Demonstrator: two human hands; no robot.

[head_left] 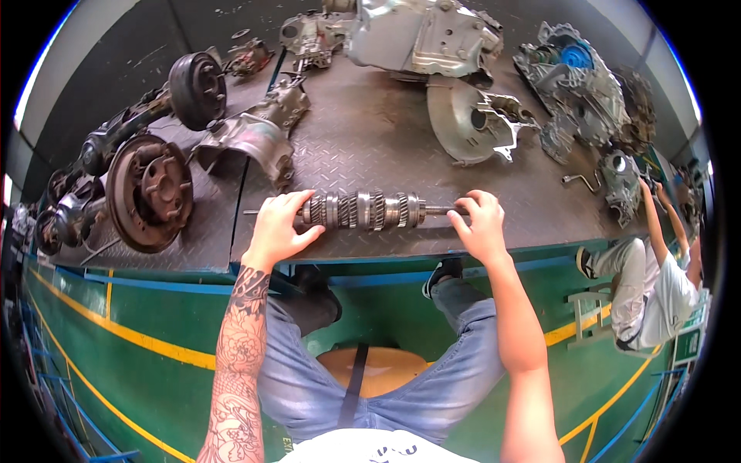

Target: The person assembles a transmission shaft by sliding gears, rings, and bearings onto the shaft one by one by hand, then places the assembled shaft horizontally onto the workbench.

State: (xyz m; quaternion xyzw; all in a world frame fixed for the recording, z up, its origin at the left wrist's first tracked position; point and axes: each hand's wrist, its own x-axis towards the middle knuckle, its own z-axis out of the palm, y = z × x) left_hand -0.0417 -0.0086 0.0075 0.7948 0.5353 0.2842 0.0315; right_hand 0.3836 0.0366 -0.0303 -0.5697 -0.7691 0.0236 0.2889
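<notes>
A steel gear shaft with several toothed gears lies sideways near the front edge of the metal workbench. Around its left end curls my left hand, thumb in front and fingers behind; a thin shaft tip pokes out beyond it. My right hand grips the slim right end between thumb and fingers. The palms and the exact contact under the fingers are hidden.
Behind the shaft stand a bell-shaped housing, a large silver gearbox casing and a round cast housing. A rusty brake drum assembly sits left. More gearbox parts are at right, where another person works.
</notes>
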